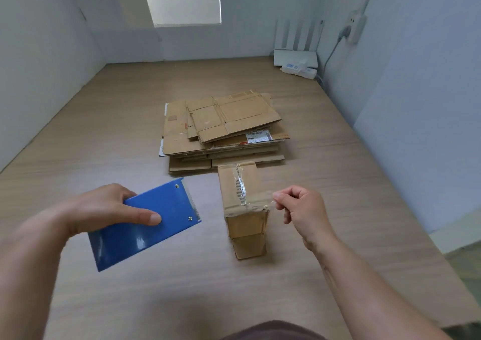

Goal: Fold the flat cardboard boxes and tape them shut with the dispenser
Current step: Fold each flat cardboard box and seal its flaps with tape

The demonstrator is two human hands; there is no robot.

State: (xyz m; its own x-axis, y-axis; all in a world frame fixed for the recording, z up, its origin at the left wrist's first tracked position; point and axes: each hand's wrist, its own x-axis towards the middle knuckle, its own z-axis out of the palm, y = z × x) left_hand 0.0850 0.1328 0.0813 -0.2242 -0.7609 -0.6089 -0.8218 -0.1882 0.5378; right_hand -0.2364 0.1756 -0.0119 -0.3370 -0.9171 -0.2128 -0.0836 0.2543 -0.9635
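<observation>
A small folded cardboard box (243,209) stands on the wooden table, with clear tape (242,187) running along its top seam. My right hand (299,208) is at the box's right, pinching the loose end of that tape at the near top corner. My left hand (104,209) holds the blue tape dispenser (145,225) in the air left of the box, its serrated edge pointing toward the box. Behind the box lies a stack of flat cardboard boxes (223,128).
The wooden table (117,120) is enclosed by pale walls on the left, back and right. A white router (296,53) and a power strip (299,70) sit in the far right corner, with a cable up to a wall socket (355,28).
</observation>
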